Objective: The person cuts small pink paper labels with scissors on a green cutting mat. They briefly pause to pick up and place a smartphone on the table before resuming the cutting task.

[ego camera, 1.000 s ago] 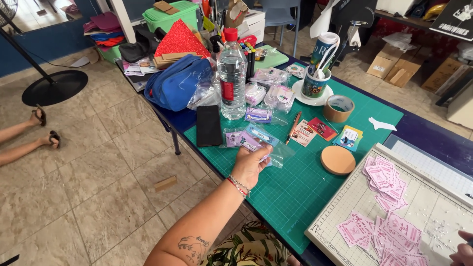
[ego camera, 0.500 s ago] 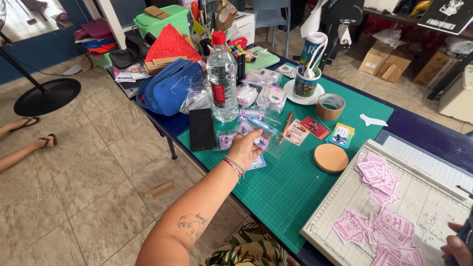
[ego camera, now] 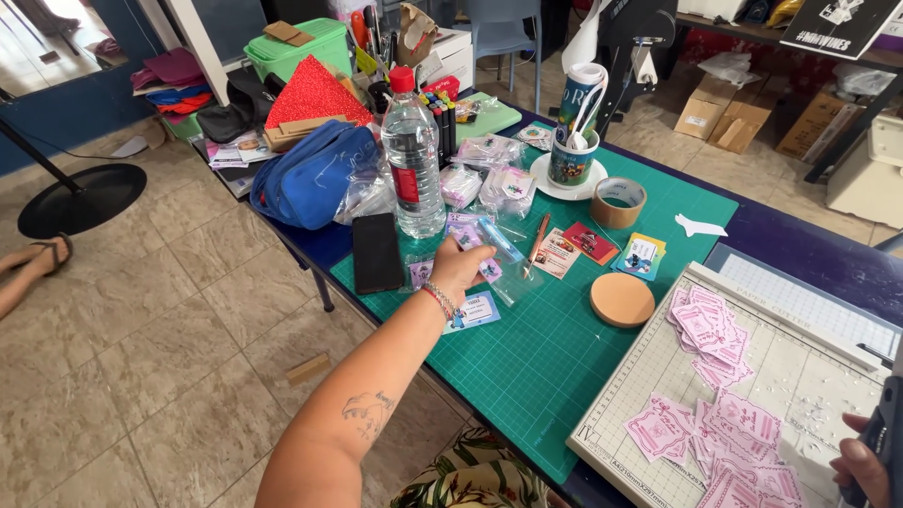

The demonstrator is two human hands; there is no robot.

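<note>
At frame centre, the left hand (ego camera: 461, 268) pinches a clear plastic bag (ego camera: 499, 254) beside the water bottle (ego camera: 412, 160); the right hand (ego camera: 861, 466), lower right, grips a dark handle (ego camera: 884, 437).

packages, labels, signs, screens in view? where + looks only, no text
Left hand: reaching onto clear bags of cards on the green mat.
Right hand: at frame edge, gripping a dark handle.
Water bottle: upright, red cap, red label band.
Phone: flat, black, screen dark.
Pink cards: scattered on the paper cutter.
Cardboard boxes: brown, on the floor behind.
Sign: black, top right.
</note>
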